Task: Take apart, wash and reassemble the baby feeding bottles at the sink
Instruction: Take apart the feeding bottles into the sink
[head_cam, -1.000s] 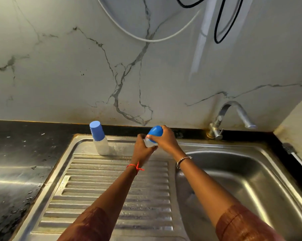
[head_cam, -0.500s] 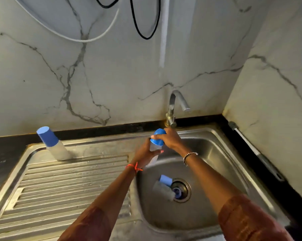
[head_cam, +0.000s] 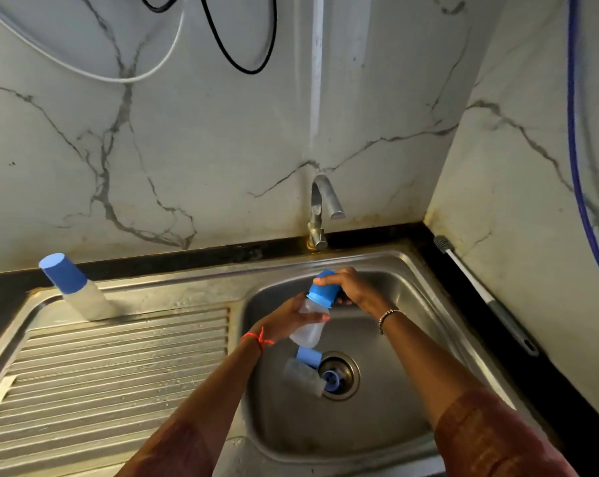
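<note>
Holding bottle over sink: left hand grips body, right hand seemingly clasps cap.

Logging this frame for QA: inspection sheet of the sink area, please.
Surface: steel sink, ribbed drainboard on its left.
Job's things: held bottle over the sink, blue cap on; capped bottle standing at the drainboard's back; loose bottle and blue parts by the drain.
Clutter: brush along the right counter.
Hands: left hand grips the held bottle's body; right hand grips the blue cap.
Cables: white cable, black cable, blue hose on walls.
Surroundings: marbled wall, tap.
</note>
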